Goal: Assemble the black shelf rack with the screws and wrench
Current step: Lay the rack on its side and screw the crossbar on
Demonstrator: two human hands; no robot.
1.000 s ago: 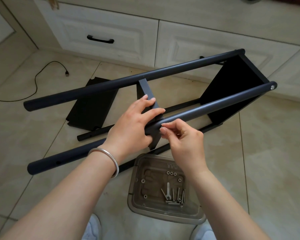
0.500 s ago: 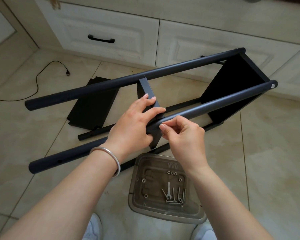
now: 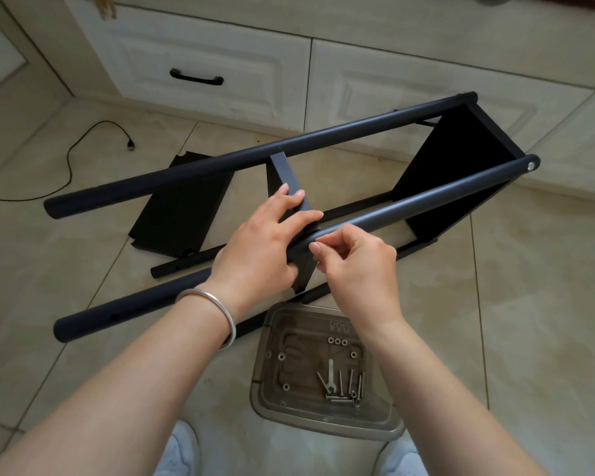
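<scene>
Beige floor tiles (image 3: 529, 304) lie under everything, and white cupboards (image 3: 220, 63) stand along the back. On the far left I see a thin black cable (image 3: 70, 156) curled on the floor. Next to it a flat black shelf panel (image 3: 179, 214) lies on the tiles.

I see the black shelf rack (image 3: 375, 132) lying on its side across the middle, with 2 long round poles on top. A middle shelf panel (image 3: 289, 187) stands on edge between those poles. At the right end another black panel is already joined to the poles.

My left hand (image 3: 261, 249) has a silver bracelet (image 3: 213, 310) on the wrist. Its fingers lie over the top of the middle shelf panel and its thumb curls under, so it holds that panel against the near pole (image 3: 426, 197).

My right hand (image 3: 358, 266) is just beside it. Its fingertips are pinched together right at the near pole. I cannot tell what small thing they pinch.

Below my hands sits a gray tray (image 3: 327, 424). Inside it I see long screws (image 3: 349, 384), a small wrench (image 3: 330, 376) and some little washers (image 3: 337, 341).
</scene>
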